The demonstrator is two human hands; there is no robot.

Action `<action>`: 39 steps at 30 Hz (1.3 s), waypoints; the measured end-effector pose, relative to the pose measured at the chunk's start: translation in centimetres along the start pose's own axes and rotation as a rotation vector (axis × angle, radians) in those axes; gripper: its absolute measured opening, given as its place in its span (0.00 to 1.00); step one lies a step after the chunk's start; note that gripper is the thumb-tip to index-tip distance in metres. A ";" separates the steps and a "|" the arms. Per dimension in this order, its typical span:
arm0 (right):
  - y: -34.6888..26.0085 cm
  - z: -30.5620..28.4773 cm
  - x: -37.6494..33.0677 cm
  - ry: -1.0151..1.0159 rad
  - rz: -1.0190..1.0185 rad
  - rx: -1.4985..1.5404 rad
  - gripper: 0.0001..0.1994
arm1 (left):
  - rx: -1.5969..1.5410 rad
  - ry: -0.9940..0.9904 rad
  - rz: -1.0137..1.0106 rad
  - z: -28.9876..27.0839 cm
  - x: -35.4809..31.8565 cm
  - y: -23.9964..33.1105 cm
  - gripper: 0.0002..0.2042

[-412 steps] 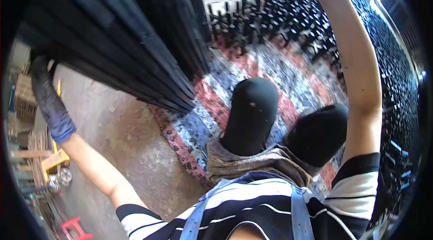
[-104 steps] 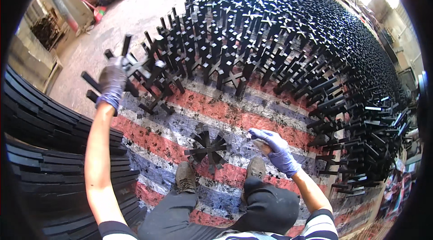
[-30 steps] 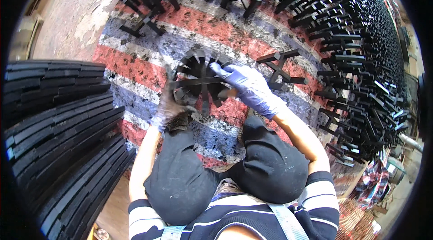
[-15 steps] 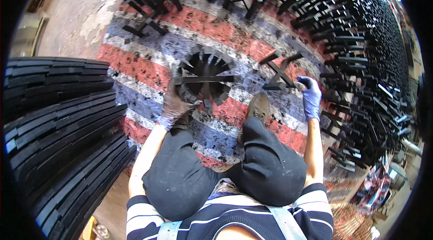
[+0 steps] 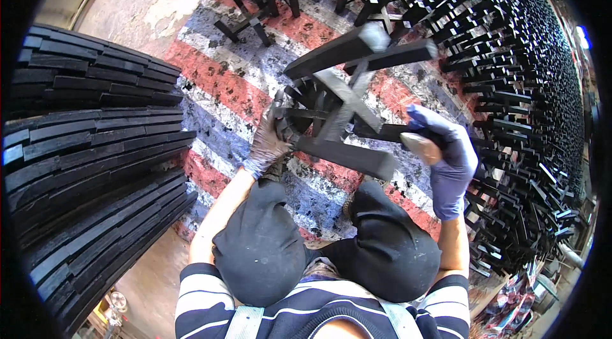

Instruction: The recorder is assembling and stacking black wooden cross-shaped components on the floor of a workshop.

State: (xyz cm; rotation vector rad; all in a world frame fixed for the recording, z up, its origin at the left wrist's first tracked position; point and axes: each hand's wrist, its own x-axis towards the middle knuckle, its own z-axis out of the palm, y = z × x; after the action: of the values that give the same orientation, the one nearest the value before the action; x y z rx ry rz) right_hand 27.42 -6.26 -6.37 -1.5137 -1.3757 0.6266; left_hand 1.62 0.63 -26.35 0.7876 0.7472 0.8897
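My right hand (image 5: 449,157), in a purple glove with a bare thumb tip, pinches a leg of a black cross-shaped wooden stand (image 5: 347,100). The stand is tilted and raised, its legs spread over a round black slatted piece (image 5: 306,97) on the striped cloth. My left hand (image 5: 268,141), in a dirt-blackened glove, grips the near left side of that round piece, fingers along its outer wall and thumb at the front. Much of the round piece is hidden beneath the stand.
Many black cross-shaped stands (image 5: 503,97) crowd the far side and right. High stacks of black wooden strips (image 5: 95,141) stand at left. A red, white and blue striped cloth (image 5: 223,78), spotted black, covers the floor. A patterned bundle (image 5: 510,301) lies at lower right.
My right hand has picked the cross-shaped stand up from the cloth and brought it left, above the round slatted piece. My left hand stays at the round piece; the whole view has shifted slightly.
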 end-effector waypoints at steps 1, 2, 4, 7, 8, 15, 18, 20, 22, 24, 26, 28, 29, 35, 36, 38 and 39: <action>-0.3 0.7 0.4 -0.042 -0.127 -0.228 0.15 | -0.537 0.117 -0.218 0.0 0.3 -0.1 0.45; -1.0 1.5 0.4 -0.120 -0.131 -0.281 0.13 | 0.130 -0.059 0.054 -0.9 0.0 -0.8 0.46; -1.1 2.4 0.8 -0.187 -0.248 -0.377 0.16 | -0.007 -0.059 0.012 -0.1 -0.3 -0.1 0.46; -0.5 3.5 0.9 -0.335 -0.217 -0.432 0.16 | 0.168 -0.115 0.096 -0.4 -0.4 0.2 0.47; -0.6 3.8 1.1 -0.354 -0.246 -0.417 0.16 | 0.478 -0.172 0.218 -0.5 -0.4 0.2 0.47; 0.0 5.2 2.7 -0.386 -0.413 -0.343 0.17 | 0.958 0.069 0.155 -2.8 -0.7 -2.0 0.42; 2.9 4.8 2.4 -0.450 -0.189 -0.373 0.16 | 1.073 0.113 0.055 -0.8 -1.2 -0.6 0.44; 3.1 4.7 2.5 -0.472 -0.282 -0.378 0.17 | 1.048 0.066 0.182 -1.1 -1.2 -1.0 0.51; 2.7 4.9 3.1 -0.506 -0.277 -0.414 0.17 | 1.142 0.098 0.183 -1.4 -1.0 -1.3 0.57; 3.6 5.1 3.5 -0.501 -0.367 -0.492 0.19 | 1.112 0.035 0.195 -1.8 -1.1 -1.5 0.64; 5.9 5.1 3.2 -0.539 -0.345 -0.606 0.20 | 0.946 0.001 0.185 -1.0 -0.8 0.0 0.69; 5.8 5.1 3.2 -0.610 -0.230 -0.646 0.25 | 0.773 -0.004 0.229 -1.2 -0.4 0.2 0.70; 5.4 4.9 3.5 -0.553 -0.284 -0.538 0.28 | 0.686 -0.025 0.216 -1.4 0.4 0.5 0.71; 13.9 2.9 11.3 -0.003 -0.168 -0.596 0.28 | 0.856 -0.159 -0.006 -2.7 1.5 2.4 0.69; 17.1 2.5 12.8 0.037 -0.072 -0.619 0.31 | 0.686 -0.152 0.001 -1.2 1.7 2.8 0.67; 19.8 2.5 15.6 0.029 0.094 -0.639 0.39 | 0.656 -0.130 0.024 1.0 1.3 4.7 0.59; 20.8 3.0 16.6 0.022 0.134 -0.623 0.44 | 0.735 -0.120 0.070 0.3 1.2 3.9 0.56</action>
State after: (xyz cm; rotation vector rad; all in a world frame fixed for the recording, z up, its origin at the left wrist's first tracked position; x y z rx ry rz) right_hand 38.15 12.42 -22.30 -2.1083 -1.5426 0.2616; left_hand 0.93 3.19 -23.18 1.5087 0.9552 0.6121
